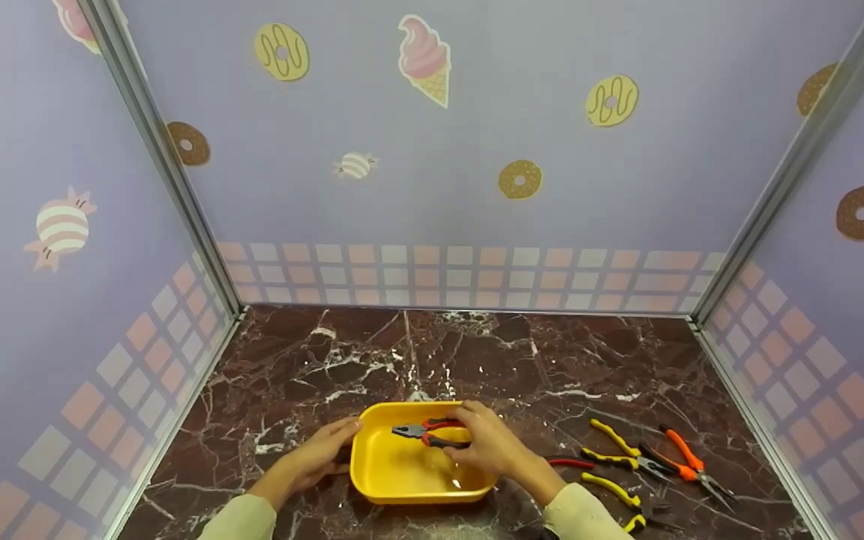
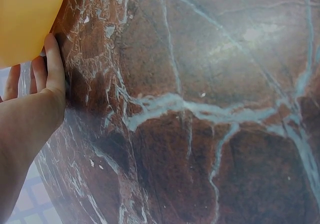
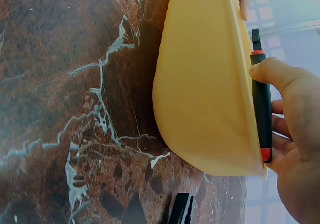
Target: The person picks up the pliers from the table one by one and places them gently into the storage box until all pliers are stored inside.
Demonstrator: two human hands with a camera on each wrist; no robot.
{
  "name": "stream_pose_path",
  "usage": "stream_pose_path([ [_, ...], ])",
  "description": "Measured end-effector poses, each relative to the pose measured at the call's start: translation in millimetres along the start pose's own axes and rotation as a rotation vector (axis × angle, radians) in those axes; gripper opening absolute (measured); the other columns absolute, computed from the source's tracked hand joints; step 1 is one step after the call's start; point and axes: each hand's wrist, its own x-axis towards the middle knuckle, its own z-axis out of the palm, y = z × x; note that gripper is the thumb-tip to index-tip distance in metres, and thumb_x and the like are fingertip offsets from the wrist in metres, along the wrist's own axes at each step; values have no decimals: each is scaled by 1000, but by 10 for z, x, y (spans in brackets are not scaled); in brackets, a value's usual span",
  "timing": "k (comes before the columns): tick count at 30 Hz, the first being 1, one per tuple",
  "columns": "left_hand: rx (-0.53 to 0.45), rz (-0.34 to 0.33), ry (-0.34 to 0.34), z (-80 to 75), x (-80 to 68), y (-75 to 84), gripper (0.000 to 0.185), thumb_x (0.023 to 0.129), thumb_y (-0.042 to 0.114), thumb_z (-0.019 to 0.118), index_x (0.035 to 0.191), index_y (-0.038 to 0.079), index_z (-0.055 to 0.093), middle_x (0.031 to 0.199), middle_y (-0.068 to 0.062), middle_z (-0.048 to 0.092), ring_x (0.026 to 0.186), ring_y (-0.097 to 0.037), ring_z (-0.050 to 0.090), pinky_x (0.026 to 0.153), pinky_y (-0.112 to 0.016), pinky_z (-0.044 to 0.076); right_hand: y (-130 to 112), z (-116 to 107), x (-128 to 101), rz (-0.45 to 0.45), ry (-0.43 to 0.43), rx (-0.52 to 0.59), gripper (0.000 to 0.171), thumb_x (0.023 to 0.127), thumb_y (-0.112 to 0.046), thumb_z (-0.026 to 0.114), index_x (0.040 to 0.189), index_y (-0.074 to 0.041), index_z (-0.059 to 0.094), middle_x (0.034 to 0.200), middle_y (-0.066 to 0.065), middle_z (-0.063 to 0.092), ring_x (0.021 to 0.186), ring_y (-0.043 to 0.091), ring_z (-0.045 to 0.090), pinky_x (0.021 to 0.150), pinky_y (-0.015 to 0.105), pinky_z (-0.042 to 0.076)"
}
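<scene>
A yellow plastic tray (image 1: 394,474) sits on the marble counter near the front edge. My left hand (image 1: 325,448) rests against the tray's left wall with fairly straight fingers (image 2: 53,63); the tray's corner (image 2: 25,18) shows beside them. My right hand (image 1: 486,444) grips red-and-black pliers (image 1: 429,432) by the handles and holds them over the tray, jaws pointing left. In the right wrist view the black handle with red ends (image 3: 261,103) lies in my right hand (image 3: 295,139), just past the tray's outer wall (image 3: 205,83).
To the right of the tray lie several more pliers: a yellow-and-black pair (image 1: 621,444), an orange pair (image 1: 691,461), a second yellow-and-black pair (image 1: 619,496) and a red handle (image 1: 571,463). Decorated walls close the dark marble counter (image 1: 432,352) on three sides.
</scene>
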Motion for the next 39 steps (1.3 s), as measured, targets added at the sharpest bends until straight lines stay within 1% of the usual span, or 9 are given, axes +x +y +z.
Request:
stream_pose_path([
  [5, 4, 9, 10, 11, -1, -1, 65, 111, 47, 53, 155, -1, 45, 141, -21, 63, 119, -26, 66, 101, -55, 58, 1, 39, 14, 3, -2, -3, 46, 91, -33, 85, 129, -10, 71, 138, 10, 62, 123, 31, 61, 104, 52, 54],
  [9, 4, 11, 17, 18, -17, 5, 63, 112, 45, 53, 155, -1, 46, 141, -21, 63, 118, -25, 66, 101, -55, 58, -4, 71, 13, 13, -7, 20, 47, 91, -33, 84, 128, -9, 70, 144, 16, 58, 132, 37, 55, 110, 55, 50],
  [12, 1, 10, 17, 21, -17, 5, 65, 112, 46, 53, 156, -1, 44, 143, -22, 62, 120, -26, 65, 101, -55, 58, -5, 83, 8, 24, -11, 40, 46, 91, -31, 85, 128, -9, 70, 147, 17, 56, 136, 39, 51, 112, 56, 48],
  [18, -3, 2, 19, 20, -31, 1, 69, 111, 48, 53, 158, -1, 42, 147, -24, 58, 122, -27, 65, 102, -54, 58, -13, 103, 32, 5, -11, 40, 44, 90, -28, 86, 127, -10, 70, 145, 16, 57, 135, 37, 52, 112, 54, 49],
  [25, 10, -1, 10, 26, -33, 13, 68, 112, 47, 51, 159, 0, 40, 144, -23, 61, 120, -28, 66, 100, -54, 59, -77, 65, 65, 41, -91, 41, 49, 95, -32, 82, 137, -12, 67, 149, 12, 54, 139, 30, 51, 112, 49, 50],
  [27, 7, 2, 10, 31, -28, 7, 67, 112, 47, 51, 159, -1, 41, 143, -23, 62, 120, -28, 66, 99, -53, 59, -97, 62, 72, 42, -100, 36, 50, 96, -32, 81, 139, -14, 66, 149, 11, 54, 139, 29, 51, 113, 49, 49],
  [32, 11, 2, 11, 29, -26, 3, 68, 112, 48, 51, 159, 0, 41, 144, -23, 61, 121, -29, 66, 100, -54, 59, -96, 83, 89, 35, -94, 36, 49, 95, -31, 83, 138, -14, 66, 145, 9, 58, 135, 27, 53, 111, 49, 50],
  [39, -1, 8, 7, 24, -29, 7, 68, 112, 48, 52, 159, -1, 41, 146, -25, 59, 123, -30, 65, 101, -55, 58, -74, 127, 114, 32, -76, 31, 46, 94, -31, 84, 132, -13, 69, 141, 10, 60, 133, 29, 55, 111, 48, 51],
])
